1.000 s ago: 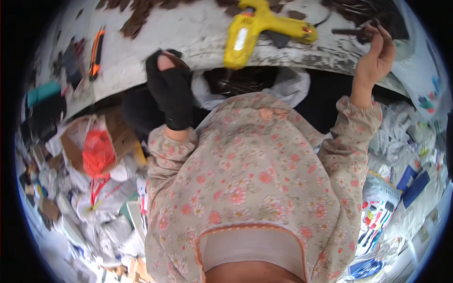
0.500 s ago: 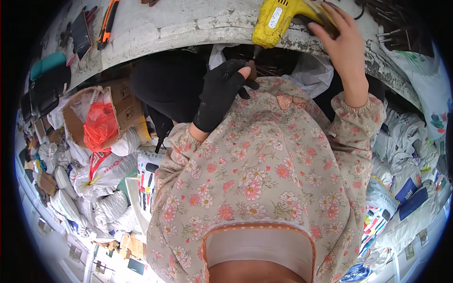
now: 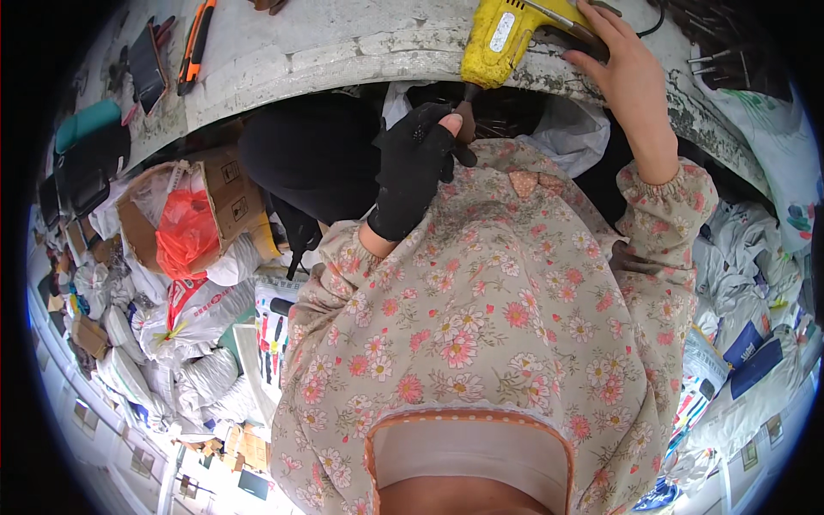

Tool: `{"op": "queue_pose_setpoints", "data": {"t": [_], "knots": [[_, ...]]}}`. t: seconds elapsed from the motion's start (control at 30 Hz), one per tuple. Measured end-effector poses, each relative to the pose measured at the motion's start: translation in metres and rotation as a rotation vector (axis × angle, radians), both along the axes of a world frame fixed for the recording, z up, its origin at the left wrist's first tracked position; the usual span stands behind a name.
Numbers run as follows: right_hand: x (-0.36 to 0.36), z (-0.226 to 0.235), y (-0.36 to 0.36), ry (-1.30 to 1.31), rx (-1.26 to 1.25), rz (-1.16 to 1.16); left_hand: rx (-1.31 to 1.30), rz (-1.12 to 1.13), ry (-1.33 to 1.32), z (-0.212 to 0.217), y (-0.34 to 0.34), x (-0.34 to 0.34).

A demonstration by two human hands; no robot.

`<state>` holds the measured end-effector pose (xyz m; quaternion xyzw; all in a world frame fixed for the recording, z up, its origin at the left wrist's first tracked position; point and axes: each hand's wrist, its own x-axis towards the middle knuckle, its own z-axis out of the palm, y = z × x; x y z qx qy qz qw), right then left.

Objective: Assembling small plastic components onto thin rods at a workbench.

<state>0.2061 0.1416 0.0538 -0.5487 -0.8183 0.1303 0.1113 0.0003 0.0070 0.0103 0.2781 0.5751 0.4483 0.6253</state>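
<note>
My left hand (image 3: 412, 167), in a black fingerless-style glove with the thumb tip bare, is closed round a small brown piece (image 3: 465, 123) just below the bench edge. A yellow hot glue gun (image 3: 495, 51) lies over that edge, its nozzle pointing down at the piece and seeming to meet its top. My bare right hand (image 3: 631, 81) is at the gun's rear, thumb on the near side and fingers on the far side of the handle. Part of the grip is hidden, and so is most of the brown piece.
On the worn white bench (image 3: 343, 43) lie an orange-black utility knife (image 3: 196, 47) and a dark phone-like slab (image 3: 148, 69). Thin metal rods (image 3: 721, 58) lie at the right. An open cardboard box (image 3: 230, 193) with a red bag stands at left; stuffed bags (image 3: 730, 257) crowd the right.
My right hand has settled lower and slightly right along the gun's handle. The left hand and brown piece have shifted slightly right, and the gun has barely moved.
</note>
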Motion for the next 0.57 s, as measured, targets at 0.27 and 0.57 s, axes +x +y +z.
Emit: {"op": "queue_pose_setpoints", "data": {"t": [0.27,0.57], "knots": [[0.004,-0.019,-0.029,0.185,0.067,0.123,-0.007,0.206,-0.088,0.010,-0.002,0.000],[0.004,0.018,-0.093,0.606,-0.671,0.399,-0.253,0.289,-0.619,0.014,0.008,-0.005]]}}
